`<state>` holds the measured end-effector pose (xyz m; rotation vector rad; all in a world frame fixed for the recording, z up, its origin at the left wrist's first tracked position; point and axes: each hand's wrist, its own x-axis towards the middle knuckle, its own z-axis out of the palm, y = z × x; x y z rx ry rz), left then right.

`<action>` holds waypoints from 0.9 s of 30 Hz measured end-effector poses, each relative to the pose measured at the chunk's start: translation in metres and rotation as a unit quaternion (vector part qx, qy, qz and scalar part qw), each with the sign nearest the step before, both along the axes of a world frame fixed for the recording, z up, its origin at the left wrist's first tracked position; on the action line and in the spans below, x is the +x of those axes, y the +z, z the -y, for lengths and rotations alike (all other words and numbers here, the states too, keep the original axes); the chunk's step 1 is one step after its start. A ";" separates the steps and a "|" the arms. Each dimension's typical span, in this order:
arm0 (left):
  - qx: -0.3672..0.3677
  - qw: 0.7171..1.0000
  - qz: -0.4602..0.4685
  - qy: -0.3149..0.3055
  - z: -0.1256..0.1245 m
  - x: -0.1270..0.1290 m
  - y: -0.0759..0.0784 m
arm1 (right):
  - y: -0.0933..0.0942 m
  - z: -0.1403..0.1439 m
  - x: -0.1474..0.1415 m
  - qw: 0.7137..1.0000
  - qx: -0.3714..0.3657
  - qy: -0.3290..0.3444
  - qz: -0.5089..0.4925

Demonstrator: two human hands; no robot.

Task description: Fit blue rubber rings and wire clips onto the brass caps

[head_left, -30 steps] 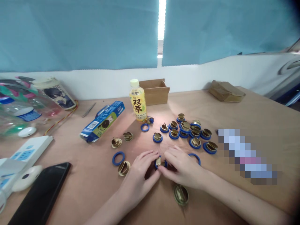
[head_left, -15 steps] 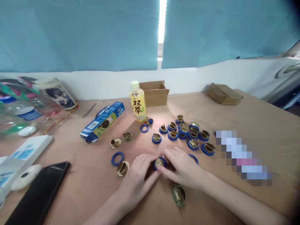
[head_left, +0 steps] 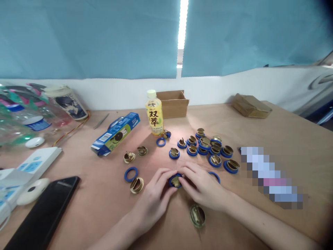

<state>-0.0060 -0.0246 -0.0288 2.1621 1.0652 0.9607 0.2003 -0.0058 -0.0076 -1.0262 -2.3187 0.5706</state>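
Both our hands meet low on the brown table: our left hand and our right hand curl their fingertips from either side around one brass fitting in a blue ring, pinched between them just above the tabletop (how tightly each finger presses we cannot tell). Going from the biggest things down, blue curtains hang at twelve o'clock, with a small cardboard box below them against the white wall and a flattened brown packet at two o'clock. A black phone lies at eight o'clock, well apart from our hands, and a blue snack carton at ten o'clock. A yellow drink bottle stands upright at twelve o'clock, just in front of the box. A cluster of ringed brass fittings spreads at one o'clock, near our right hand. Smaller still, a bare brass fitting lies at five o'clock just beside our right wrist, another bare brass piece sits at nine o'clock near our left hand, and a loose blue ring lies just above it.
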 end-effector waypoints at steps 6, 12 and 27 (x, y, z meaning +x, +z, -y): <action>-0.017 1.000 -0.009 0.022 -0.003 0.000 -0.002 | 0.000 0.000 0.001 1.000 -0.017 0.013 -0.013; -0.038 0.999 -0.024 0.015 -0.007 -0.004 -0.001 | -0.001 0.002 0.001 0.999 -0.039 0.018 -0.016; -0.221 0.959 0.175 -0.002 -0.008 -0.005 -0.002 | -0.006 0.001 0.002 0.988 -0.089 0.012 -0.128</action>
